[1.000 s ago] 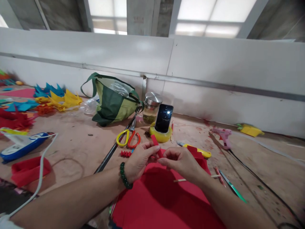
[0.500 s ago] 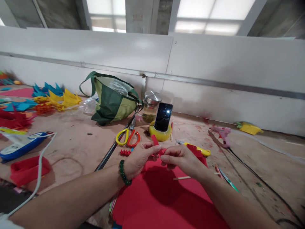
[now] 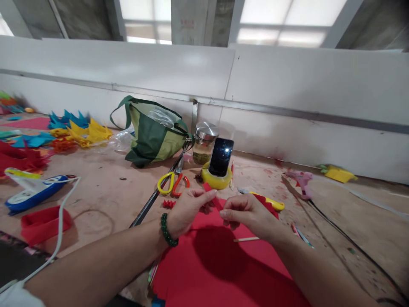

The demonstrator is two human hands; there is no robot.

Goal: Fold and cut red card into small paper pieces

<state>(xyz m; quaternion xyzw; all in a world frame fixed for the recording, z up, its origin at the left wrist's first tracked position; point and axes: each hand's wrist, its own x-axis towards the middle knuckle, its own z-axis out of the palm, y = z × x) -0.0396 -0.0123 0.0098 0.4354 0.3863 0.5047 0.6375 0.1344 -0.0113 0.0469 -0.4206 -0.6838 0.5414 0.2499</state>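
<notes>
I had the left hand (image 3: 188, 209) pinching a red strip (image 3: 207, 186) above the red sheet (image 3: 252, 273), right hand (image 3: 244, 213) bunched beside it (couldn't tell if gripping), with one zigzag piece (image 3: 168, 204) seemingly done and this strip apparently unfinished.

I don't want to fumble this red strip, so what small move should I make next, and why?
Probably secure the near end of the narrow, red, felt-like strip with your right hand: your left hand pinches the strip, while your right hand is bent close beside that end, and its grip there can't be made out.
</notes>
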